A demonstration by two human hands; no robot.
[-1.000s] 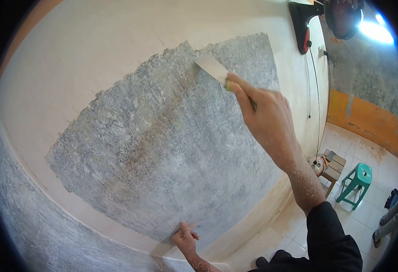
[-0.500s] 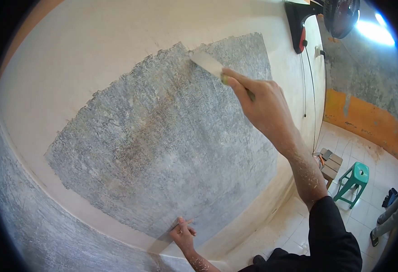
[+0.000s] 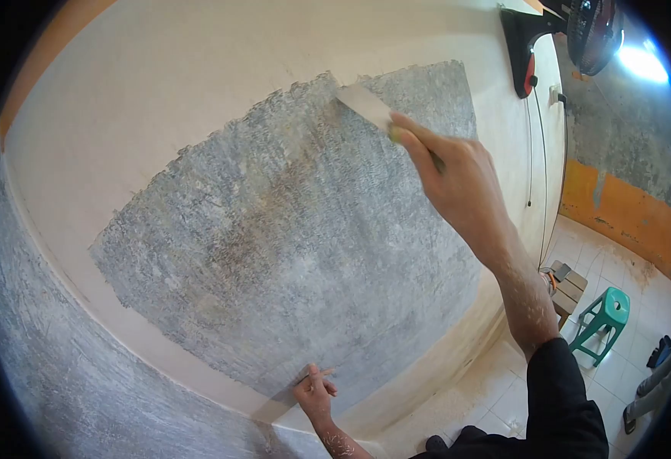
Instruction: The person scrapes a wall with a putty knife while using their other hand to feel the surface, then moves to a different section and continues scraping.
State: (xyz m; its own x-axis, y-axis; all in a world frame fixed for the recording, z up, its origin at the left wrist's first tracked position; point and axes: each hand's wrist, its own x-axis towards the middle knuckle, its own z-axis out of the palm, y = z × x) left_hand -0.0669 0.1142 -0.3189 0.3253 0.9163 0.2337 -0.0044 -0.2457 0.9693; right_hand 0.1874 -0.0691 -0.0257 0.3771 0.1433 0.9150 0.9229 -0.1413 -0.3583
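The right hand [image 3: 458,180] is clenched round the handle of a scraper [image 3: 364,105], index finger stretched along it. The pale blade points toward eleven o'clock from the knuckles and lies flat on the wall [image 3: 159,84], right at the ragged top edge of the grey patch [image 3: 289,237]. The bare forearm below it is flecked with pale dust and runs down toward five o'clock into a black sleeve [image 3: 561,398].

The left hand [image 3: 314,394] sits at six o'clock of the view. Its fingers are loosely spread and rest against the wall at the bottom edge of the grey patch; it grasps nothing.

The grey patch fills the middle of the wall, ringed by cream paint [image 3: 121,115] from nine round to one o'clock. A second bare grey stretch [image 3: 52,367] lies at eight o'clock, beyond a cream band.

At one o'clock a black bracket [image 3: 525,46] on the wall carries a fan [image 3: 594,30], and a thin cord [image 3: 540,153] hangs down from it just right of the working arm. Behind the fan a bright light [image 3: 643,63] glares.

At four o'clock, on the tiled floor [image 3: 618,367], stand a small wooden stool [image 3: 569,284] and, just beside it, a green plastic stool [image 3: 605,315]. The far wall at three o'clock has an orange band [image 3: 626,218]. Another person's leg [image 3: 653,386] shows at the right edge, well apart from the hands.
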